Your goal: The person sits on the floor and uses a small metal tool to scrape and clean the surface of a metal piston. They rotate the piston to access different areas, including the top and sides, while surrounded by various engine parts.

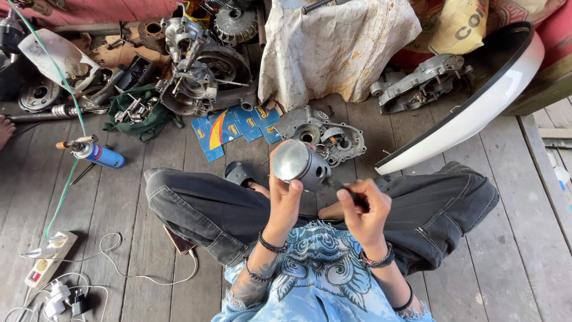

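Two hands busy over crossed legs. Left hand (285,200) grips a grey piston (300,164), raised above the lap; right hand (361,209) pinches something small, dark beside its skirt. Engine case (325,134) beyond the piston lies open, unassembled.

Bare plank floor (128,197) lies open left of the crossed legs (196,209), up to the blue gas canister (98,154). Ahead, the engine casing (325,136), blue packets (235,128) and draped cloth (333,48) crowd the way; the white curved panel (476,107) blocks the right.
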